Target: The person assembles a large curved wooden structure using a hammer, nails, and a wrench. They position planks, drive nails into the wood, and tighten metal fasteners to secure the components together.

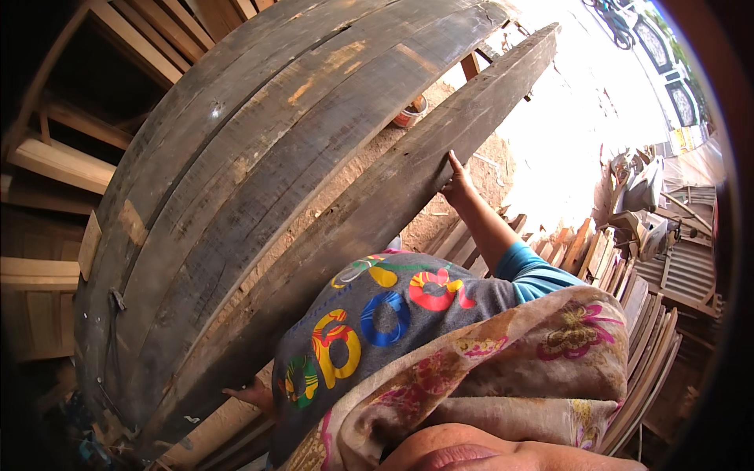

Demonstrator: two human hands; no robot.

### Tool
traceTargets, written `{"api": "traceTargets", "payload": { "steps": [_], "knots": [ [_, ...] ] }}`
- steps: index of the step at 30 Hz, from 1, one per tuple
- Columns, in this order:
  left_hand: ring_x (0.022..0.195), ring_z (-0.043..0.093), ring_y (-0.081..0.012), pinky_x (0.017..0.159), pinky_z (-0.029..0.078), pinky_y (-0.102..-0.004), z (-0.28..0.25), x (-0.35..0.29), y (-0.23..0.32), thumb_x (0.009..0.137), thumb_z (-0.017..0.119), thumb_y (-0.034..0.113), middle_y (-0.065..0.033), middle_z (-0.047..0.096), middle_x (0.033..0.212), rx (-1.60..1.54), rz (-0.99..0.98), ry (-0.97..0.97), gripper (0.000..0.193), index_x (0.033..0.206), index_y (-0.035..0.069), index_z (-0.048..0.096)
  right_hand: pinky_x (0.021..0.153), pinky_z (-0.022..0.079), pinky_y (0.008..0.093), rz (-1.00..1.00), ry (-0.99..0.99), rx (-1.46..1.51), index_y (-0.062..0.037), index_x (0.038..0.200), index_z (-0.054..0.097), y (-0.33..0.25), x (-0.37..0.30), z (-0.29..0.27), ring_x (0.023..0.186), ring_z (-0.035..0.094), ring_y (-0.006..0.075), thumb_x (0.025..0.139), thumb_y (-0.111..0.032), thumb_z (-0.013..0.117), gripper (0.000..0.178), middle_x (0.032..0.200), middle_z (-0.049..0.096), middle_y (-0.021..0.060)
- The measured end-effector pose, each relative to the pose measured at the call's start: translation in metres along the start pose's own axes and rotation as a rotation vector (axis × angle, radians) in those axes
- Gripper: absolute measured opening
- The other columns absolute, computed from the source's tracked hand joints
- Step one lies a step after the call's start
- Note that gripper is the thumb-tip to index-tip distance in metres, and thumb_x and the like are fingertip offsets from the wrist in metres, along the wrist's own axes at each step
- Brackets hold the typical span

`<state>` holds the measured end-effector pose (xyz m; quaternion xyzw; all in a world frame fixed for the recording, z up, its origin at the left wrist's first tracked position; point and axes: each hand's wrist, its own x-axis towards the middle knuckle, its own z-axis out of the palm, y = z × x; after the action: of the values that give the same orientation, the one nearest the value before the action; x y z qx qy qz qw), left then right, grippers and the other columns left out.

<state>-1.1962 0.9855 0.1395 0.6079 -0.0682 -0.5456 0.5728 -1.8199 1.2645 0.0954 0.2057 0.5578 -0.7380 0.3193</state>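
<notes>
Boards (63,162), pale, at far left. Dark planks (290,133) side by side, curved by lens. Near plank (369,212) runs diagonally alongside, lower left to upper right. Left hand (253,394) at its lower edge; fingers partly hidden, cannot tell if clenched. Small tin (410,114) beyond near plank. Right hand (459,185) grasps near edge, thumb on top. Wood strips (591,255) piled right.

Held plank (393,184): weathered wood, matt, rough, grain showing. Dark boards (267,165) alongside: same matt wood, cracked, with scraped patches. Pale beams (63,165) at left: bare wood, smoother. Shirt (353,314): matt knit cloth, smooth coloured print. Scarf (534,337): soft, slightly fuzzy printed cloth. Ground (488,169): rough, sandy.
</notes>
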Motion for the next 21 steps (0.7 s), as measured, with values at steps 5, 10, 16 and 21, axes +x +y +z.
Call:
{"api": "traceTargets", "payload": {
  "steps": [5,10,16,21],
  "knots": [
    [0.128,0.030,-0.0342,0.103,0.026,-0.0525,0.024,0.002,-0.004,0.084,0.034,0.070,-0.0141,0.032,0.139,0.000,-0.054,-0.002,0.078,0.138,0.015,0.028,0.106,0.025,0.0554,-0.033,-0.120,0.290,-0.0178,0.143,0.026,0.023,0.011,-0.018,0.128,0.036,0.0330,0.074,-0.067,0.058,0.090,0.145,0.033,0.0094],
    [0.129,0.028,-0.0345,0.103,0.025,-0.0531,0.021,-0.005,0.001,0.084,0.033,0.070,-0.0145,0.030,0.140,0.002,-0.051,0.016,0.078,0.139,0.015,0.026,0.108,0.023,0.0528,-0.103,-0.163,0.539,-0.0122,0.140,0.033,0.030,0.007,0.019,0.128,0.036,0.0355,0.081,-0.069,0.043,0.082,0.141,0.038,0.0127],
    [0.130,0.026,-0.0350,0.104,0.023,-0.0537,0.029,-0.014,-0.008,0.084,0.032,0.070,-0.0150,0.028,0.141,0.052,-0.086,0.025,0.079,0.140,0.015,0.024,0.102,0.024,0.0636,0.007,0.144,0.342,-0.0150,0.138,0.033,-0.007,0.001,0.036,0.126,0.039,0.0336,0.083,-0.061,0.049,0.073,0.140,0.040,0.0115],
    [0.131,0.024,-0.0353,0.104,0.021,-0.0543,0.042,-0.017,-0.014,0.084,0.031,0.071,-0.0155,0.026,0.143,0.073,-0.117,0.014,0.080,0.141,0.015,0.022,0.101,0.020,0.0663,0.050,0.063,0.331,-0.0201,0.144,0.018,-0.005,0.007,0.023,0.133,0.030,0.0340,0.081,-0.070,0.043,0.084,0.149,0.026,0.0099]
  ]
}}
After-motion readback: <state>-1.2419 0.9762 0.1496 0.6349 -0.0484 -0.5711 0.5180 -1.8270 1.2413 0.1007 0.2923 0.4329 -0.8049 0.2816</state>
